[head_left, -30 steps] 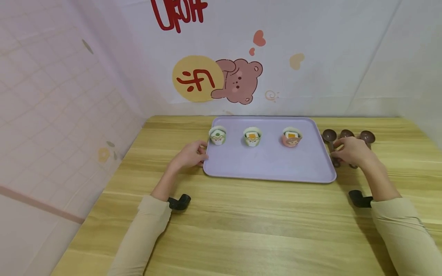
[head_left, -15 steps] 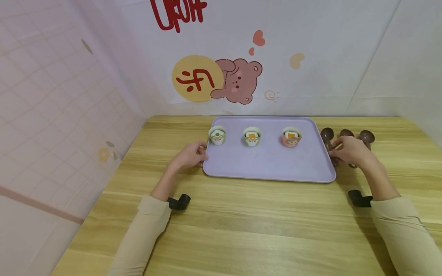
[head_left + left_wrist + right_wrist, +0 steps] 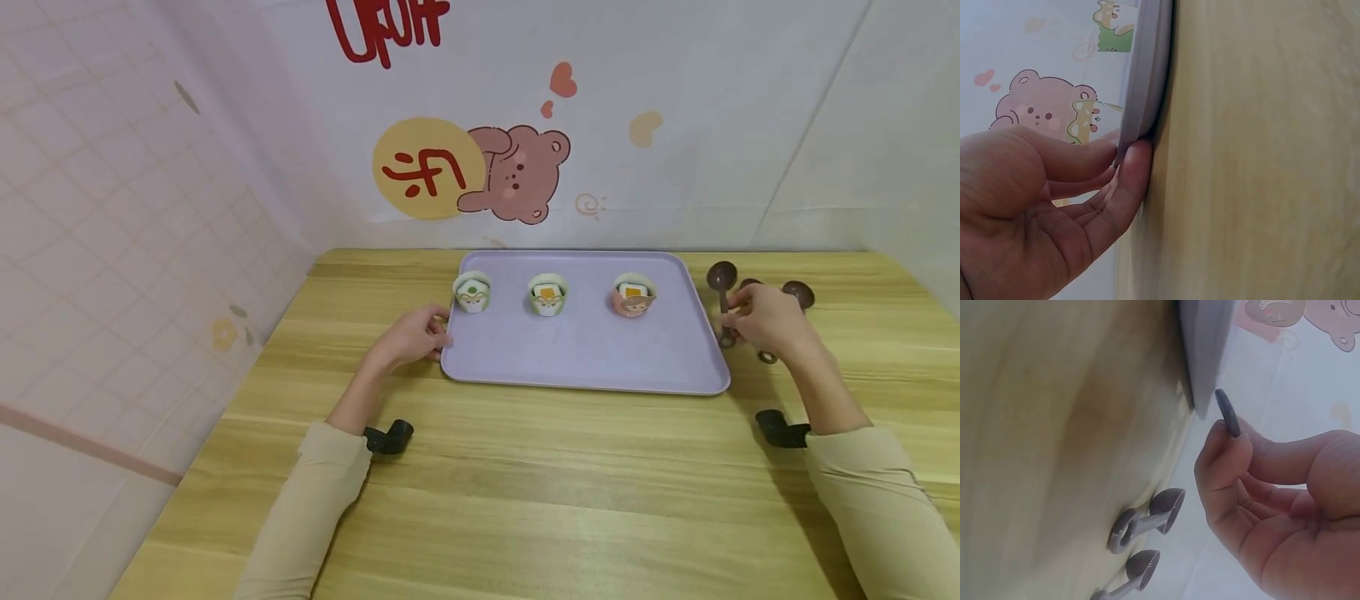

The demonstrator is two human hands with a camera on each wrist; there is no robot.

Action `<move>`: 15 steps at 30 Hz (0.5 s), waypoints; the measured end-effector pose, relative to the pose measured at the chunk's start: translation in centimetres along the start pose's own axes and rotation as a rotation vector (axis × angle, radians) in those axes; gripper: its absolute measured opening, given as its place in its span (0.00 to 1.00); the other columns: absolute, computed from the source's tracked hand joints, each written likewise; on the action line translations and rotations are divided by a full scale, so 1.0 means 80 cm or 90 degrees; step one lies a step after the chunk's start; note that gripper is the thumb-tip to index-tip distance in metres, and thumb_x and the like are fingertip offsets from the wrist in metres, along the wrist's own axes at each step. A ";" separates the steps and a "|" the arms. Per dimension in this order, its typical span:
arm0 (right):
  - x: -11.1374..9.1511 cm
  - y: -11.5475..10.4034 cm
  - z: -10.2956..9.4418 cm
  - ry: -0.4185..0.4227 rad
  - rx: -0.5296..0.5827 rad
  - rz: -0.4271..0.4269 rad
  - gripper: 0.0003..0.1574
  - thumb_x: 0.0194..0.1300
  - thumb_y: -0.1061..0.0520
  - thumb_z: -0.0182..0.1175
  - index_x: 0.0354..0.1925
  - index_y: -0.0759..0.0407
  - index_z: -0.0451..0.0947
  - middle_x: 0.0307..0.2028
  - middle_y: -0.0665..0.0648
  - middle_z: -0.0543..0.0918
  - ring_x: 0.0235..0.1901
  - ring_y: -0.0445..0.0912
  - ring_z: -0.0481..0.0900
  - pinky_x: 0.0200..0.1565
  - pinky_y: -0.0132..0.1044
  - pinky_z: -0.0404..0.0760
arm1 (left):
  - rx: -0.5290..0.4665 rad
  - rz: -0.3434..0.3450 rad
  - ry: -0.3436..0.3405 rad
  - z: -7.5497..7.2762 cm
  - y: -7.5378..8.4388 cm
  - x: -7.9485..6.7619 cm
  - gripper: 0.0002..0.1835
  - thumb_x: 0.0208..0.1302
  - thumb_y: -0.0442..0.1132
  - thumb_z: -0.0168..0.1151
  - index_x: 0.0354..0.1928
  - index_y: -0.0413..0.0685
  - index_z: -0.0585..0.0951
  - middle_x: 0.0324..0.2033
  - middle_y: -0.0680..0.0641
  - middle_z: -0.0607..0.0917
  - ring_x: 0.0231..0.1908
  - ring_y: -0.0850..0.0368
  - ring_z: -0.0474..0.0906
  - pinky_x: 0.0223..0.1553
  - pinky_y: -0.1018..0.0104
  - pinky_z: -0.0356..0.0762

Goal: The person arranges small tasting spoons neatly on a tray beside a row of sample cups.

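Note:
My left hand (image 3: 412,336) grips the left rim of a lilac tray (image 3: 585,362), with the thumb at the rim's top and fingers beneath in the left wrist view. Between thumb and fingers, my right hand (image 3: 770,318) pinches the handle of a brown measuring spoon (image 3: 722,277), just right of the tray. The handle's dark end (image 3: 1227,412) pokes out past the fingertips in the right wrist view, above the table. Two similar brown spoons, one nearer (image 3: 1141,519) and one farther (image 3: 1142,570), lie on the table; the hand partly covers them in the head view.
On the tray stand two green paper cups, at left (image 3: 472,293) and middle (image 3: 547,296), and a pink one (image 3: 633,297) at right, each with small white contents. The wooden table (image 3: 525,500) meets a printed wall (image 3: 697,183) behind the tray.
My right hand has raised the nearest spoon off the table, its bowl shifting away from me. The left hand and the tray have stayed in place.

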State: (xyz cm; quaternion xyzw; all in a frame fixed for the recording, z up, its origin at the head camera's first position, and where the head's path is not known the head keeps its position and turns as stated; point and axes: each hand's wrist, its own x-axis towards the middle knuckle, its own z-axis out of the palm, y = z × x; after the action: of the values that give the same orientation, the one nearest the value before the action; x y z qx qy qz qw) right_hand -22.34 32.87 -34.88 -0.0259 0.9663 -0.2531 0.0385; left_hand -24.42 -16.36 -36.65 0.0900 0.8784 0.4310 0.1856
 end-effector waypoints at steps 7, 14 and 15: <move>-0.002 -0.011 -0.001 0.042 0.031 -0.003 0.22 0.71 0.61 0.60 0.51 0.81 0.69 0.29 0.66 0.85 0.24 0.52 0.84 0.45 0.64 0.76 | -0.007 0.001 -0.001 0.000 0.002 0.000 0.25 0.71 0.25 0.58 0.67 0.28 0.67 0.39 0.37 0.77 0.31 0.53 0.78 0.37 0.62 0.86; -0.005 -0.030 -0.005 0.058 0.055 -0.004 0.24 0.73 0.59 0.60 0.54 0.78 0.69 0.30 0.62 0.86 0.25 0.48 0.83 0.36 0.44 0.78 | -0.014 0.000 0.001 0.000 0.000 0.001 0.25 0.71 0.25 0.58 0.67 0.27 0.67 0.39 0.38 0.76 0.31 0.52 0.78 0.37 0.63 0.86; -0.005 -0.032 -0.006 0.060 0.058 -0.002 0.24 0.73 0.58 0.60 0.54 0.78 0.68 0.30 0.62 0.85 0.25 0.47 0.83 0.34 0.40 0.77 | -0.015 -0.001 0.001 0.000 0.000 0.001 0.25 0.71 0.25 0.58 0.67 0.27 0.67 0.39 0.38 0.76 0.31 0.52 0.78 0.37 0.63 0.86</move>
State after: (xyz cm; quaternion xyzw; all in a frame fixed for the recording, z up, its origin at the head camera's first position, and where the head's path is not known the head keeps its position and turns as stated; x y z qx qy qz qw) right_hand -21.93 30.85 -33.20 -0.0137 0.9546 -0.2976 -0.0065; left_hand -24.48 -16.31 -36.65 0.0869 0.8733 0.4415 0.1866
